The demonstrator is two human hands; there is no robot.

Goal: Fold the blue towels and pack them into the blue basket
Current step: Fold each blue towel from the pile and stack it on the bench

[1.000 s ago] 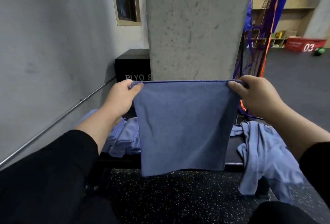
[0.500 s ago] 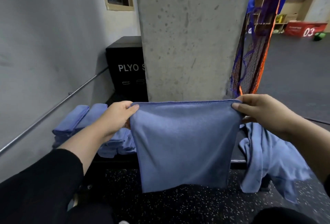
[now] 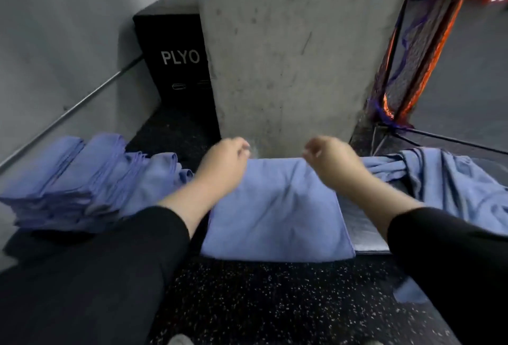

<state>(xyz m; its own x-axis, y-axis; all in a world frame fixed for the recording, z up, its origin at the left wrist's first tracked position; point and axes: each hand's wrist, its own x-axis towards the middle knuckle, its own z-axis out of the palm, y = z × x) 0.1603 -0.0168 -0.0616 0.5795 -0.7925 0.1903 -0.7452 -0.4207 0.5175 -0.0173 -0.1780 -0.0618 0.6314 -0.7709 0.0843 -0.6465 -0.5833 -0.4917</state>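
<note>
Lying flat across the dark desk (image 3: 368, 237), one blue towel (image 3: 277, 207) is spread in the centre of the view, its near edge hanging just over the desk's front edge above the speckled floor (image 3: 261, 303).

Left hand (image 3: 222, 164): positioned over the towel's far left corner. The fingers (image 3: 243, 149) are loosely curled and blurred by motion. Whether they pinch the cloth or sit just clear of it cannot be told.

Right hand (image 3: 334, 163): positioned over the towel's far right corner, mirroring the left. The fingers (image 3: 310, 152) are likewise curled and blurred; whether they have any hold on the cloth cannot be told. Both forearms show black sleeves (image 3: 439, 240) pushed up from the wrists.

Stack of folded towels (image 3: 71, 179): several blue towels, folded and piled on the left end of the desk, touching or very near the spread towel's left side behind the left forearm.

Unfolded towels (image 3: 445, 182): a crumpled blue heap on the right end of the desk, just beside the right hand, part of it draped over the front edge.

Surroundings: a concrete pillar (image 3: 286, 50) stands directly behind the desk. A black box lettered "PLYO" (image 3: 176, 55) sits to its left against the grey wall. A metal rail (image 3: 71, 109) runs along that wall. Blue and orange netting (image 3: 406, 64) hangs at the pillar's right. No blue basket can be identified with certainty.
</note>
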